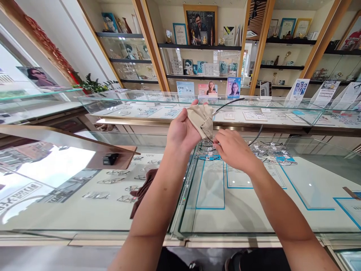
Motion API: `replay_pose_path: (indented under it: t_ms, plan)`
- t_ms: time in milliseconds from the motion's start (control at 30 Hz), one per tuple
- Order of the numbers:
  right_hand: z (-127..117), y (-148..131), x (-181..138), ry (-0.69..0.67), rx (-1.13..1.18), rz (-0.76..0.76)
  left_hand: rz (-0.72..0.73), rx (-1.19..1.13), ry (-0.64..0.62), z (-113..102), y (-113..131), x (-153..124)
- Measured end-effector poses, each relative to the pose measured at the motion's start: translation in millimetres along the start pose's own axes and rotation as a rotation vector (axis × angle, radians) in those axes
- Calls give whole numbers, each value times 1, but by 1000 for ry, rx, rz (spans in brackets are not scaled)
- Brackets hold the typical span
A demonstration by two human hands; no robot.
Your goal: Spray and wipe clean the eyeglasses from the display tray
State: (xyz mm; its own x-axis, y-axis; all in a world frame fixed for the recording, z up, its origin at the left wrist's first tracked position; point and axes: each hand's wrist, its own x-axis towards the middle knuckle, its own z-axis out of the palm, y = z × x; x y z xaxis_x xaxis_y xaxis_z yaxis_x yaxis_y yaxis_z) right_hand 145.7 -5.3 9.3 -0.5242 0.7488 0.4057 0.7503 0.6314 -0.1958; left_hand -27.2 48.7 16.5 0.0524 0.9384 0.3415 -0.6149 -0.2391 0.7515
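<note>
My left hand (182, 131) is closed on a beige cleaning cloth (201, 117), palm turned up, above the glass counter. The cloth is folded over part of a pair of eyeglasses (229, 102), so the lenses are mostly hidden. One dark temple sticks out to the upper right. Close by, my right hand (232, 148) pinches the frame near its lower corner between thumb and fingers. The other temple curves up behind this hand.
Several eyeglass frames (270, 150) lie beneath my right hand at the glass display case (208, 222). A brown cloth (143, 192) lies left of my forearm. A wood-edged mirror (113, 150) juts in from the left. Another glass showcase (141, 109) stands ahead, before shelves.
</note>
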Motion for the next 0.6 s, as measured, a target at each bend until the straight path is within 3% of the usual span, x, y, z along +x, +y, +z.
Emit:
replay_pose_path:
  t_ms: [200,367,467,600]
  plan:
    - [-32,29,-11,35,774,68,129,158,14,-8,11,-2]
    - [-49,46,-20,-30,1099,52,476,638,-103,12,18,-30]
    - [-52,50,-22,-111,1177,37,474,751,-212,27,23,-42]
    - [-55,52,-22,-180,1244,1,369,703,-229,35,24,-46]
